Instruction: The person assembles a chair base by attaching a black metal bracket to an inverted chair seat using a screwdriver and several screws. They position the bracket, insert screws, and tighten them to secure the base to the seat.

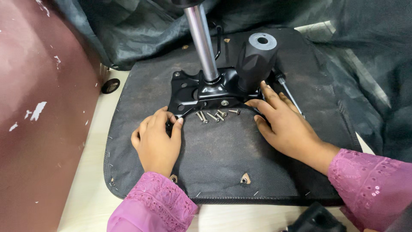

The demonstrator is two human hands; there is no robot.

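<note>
A black metal chair mechanism plate (194, 91) lies on the fabric-covered underside of a chair seat (223, 150). A chrome gas cylinder (202, 41) rises from the plate, and a black knob (255, 60) stands at its right. Several silver screws (214, 115) lie loose just in front of the plate. My left hand (156, 139) rests on the seat with fingertips touching the plate's front left corner. My right hand (285, 124) lies flat with fingers against the plate's front right edge, below the knob. Neither hand grips anything.
A screwdriver (288, 92) lies on the seat right of the knob. Dark cloth (365, 64) is bunched behind and to the right. A maroon padded piece (38, 107) stands at the left. A small black caster (110, 85) sits beside it. A black part (315, 219) shows at the bottom edge.
</note>
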